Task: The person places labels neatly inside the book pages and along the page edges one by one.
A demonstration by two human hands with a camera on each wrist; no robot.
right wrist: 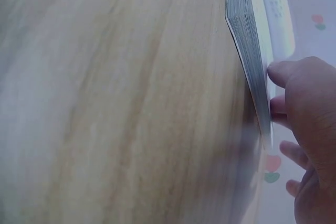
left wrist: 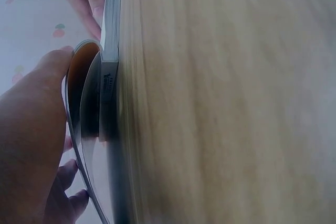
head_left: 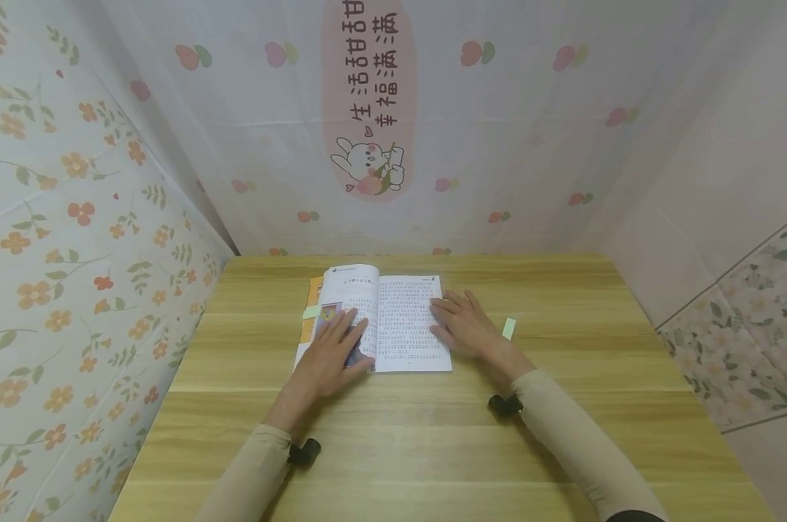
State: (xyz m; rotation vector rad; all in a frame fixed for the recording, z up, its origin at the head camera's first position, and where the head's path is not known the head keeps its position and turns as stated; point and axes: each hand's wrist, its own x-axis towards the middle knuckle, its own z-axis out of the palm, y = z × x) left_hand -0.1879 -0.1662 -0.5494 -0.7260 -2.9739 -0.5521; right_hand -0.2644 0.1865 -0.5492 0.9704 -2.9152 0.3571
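An open book [head_left: 409, 326] with printed pages lies on the wooden table. Its left page bulges upward near the fold and carries a small coloured picture. My left hand [head_left: 334, 355] rests on that page with fingers spread, partly covering the picture. Seen from the left wrist, the curved page stands off the thicker block of pages [left wrist: 108, 40] under the left hand [left wrist: 31, 129]. My right hand [head_left: 463, 326] touches the outer margin of the right page. In the right wrist view, the right hand [right wrist: 312, 111] has its thumb on the book's upper surface [right wrist: 266, 35].
A pale green strip [head_left: 311, 312] sits at the book's left edge, over an orange border [head_left: 315, 291]. Another green strip [head_left: 509, 328] lies on the table [head_left: 406, 449] beside the right wrist. A patterned curtain [head_left: 530, 145] hangs behind the table; a flowered one [head_left: 73, 254] hangs at left.
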